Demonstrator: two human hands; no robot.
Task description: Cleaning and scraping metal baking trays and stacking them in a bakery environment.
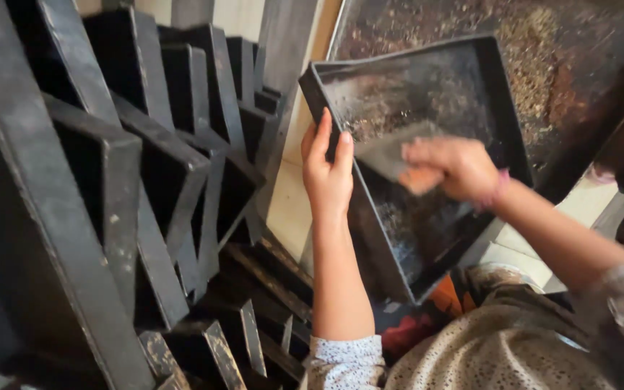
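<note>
scraping crumb-strewn black tray (464, 79), left hand (326, 173) steadying

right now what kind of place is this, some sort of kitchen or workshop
Probably a bakery's washing-up or storage corner. The left hand steadies a blackened baking tray, the right hand rubs inside it, and many dark tins stand stacked at the left.
</note>
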